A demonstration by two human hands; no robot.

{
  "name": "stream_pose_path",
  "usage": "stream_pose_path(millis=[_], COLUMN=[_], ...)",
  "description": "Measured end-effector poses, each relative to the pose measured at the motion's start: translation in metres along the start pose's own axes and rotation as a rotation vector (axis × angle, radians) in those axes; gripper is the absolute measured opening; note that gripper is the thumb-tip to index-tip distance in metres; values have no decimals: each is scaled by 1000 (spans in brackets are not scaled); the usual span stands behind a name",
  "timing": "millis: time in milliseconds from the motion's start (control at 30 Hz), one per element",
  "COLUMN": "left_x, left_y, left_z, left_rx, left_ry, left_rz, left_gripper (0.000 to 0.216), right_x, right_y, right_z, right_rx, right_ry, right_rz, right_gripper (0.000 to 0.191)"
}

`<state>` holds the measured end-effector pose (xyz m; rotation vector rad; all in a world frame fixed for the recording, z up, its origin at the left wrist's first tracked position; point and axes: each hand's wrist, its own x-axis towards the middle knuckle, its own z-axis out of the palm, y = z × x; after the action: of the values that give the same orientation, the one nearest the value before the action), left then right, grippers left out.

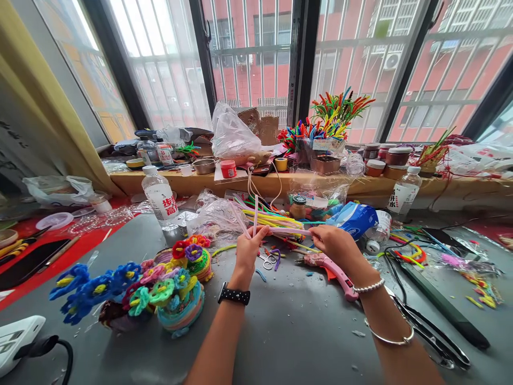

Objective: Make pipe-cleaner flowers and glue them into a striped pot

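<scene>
My left hand (247, 249), with a black watch on its wrist, pinches pale pink pipe cleaners (255, 215) that stick up from its fingers. My right hand (335, 243), with bracelets on the wrist, grips the other end of a pink pipe cleaner (289, 231) stretched level between both hands. Behind the hands lies a pile of yellow and mixed pipe cleaners (272, 218). A pink glue gun (332, 271) rests on the grey table (288, 326) under my right wrist. Small scissors (267, 261) lie between the hands.
A basket of pipe-cleaner flowers (160, 291) stands at the left. Two water bottles (159, 197) (404, 195), a blue tissue pack (355, 218), black scissors (433, 337) and jars on the window ledge (240, 182) surround the work spot. A white charger (18, 337) sits at the near left.
</scene>
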<state>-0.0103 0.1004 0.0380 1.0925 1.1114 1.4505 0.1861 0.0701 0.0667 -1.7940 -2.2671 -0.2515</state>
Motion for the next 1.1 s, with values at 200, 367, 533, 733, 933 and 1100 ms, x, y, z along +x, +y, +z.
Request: stream_pose_path(millis=[200, 367, 533, 733, 933, 1100], left_x=[2, 3, 4, 5, 2, 1], left_y=[0, 0, 0, 0, 4, 4], left_z=[-3, -3, -3, -7, -5, -2], left_rx=[-73, -89, -89, -165, -304, -344], left_ry=[51, 32, 53, 79, 38, 3], left_rz=[22, 6, 10, -28, -119, -135], left_gripper=[36, 37, 38, 38, 37, 34], right_x=[0, 0, 0, -12, -97, -165], right_y=[-7, -7, -6, 6, 68, 111], right_z=[-2, 0, 3, -9, -9, 23], right_rx=[-14, -30, -42, 124, 174, 176], right_ry=[-11, 38, -37, 84, -66, -315], right_rz=[-45, -34, -54, 64, 342, 570], right_gripper=[25, 26, 28, 30, 29, 20])
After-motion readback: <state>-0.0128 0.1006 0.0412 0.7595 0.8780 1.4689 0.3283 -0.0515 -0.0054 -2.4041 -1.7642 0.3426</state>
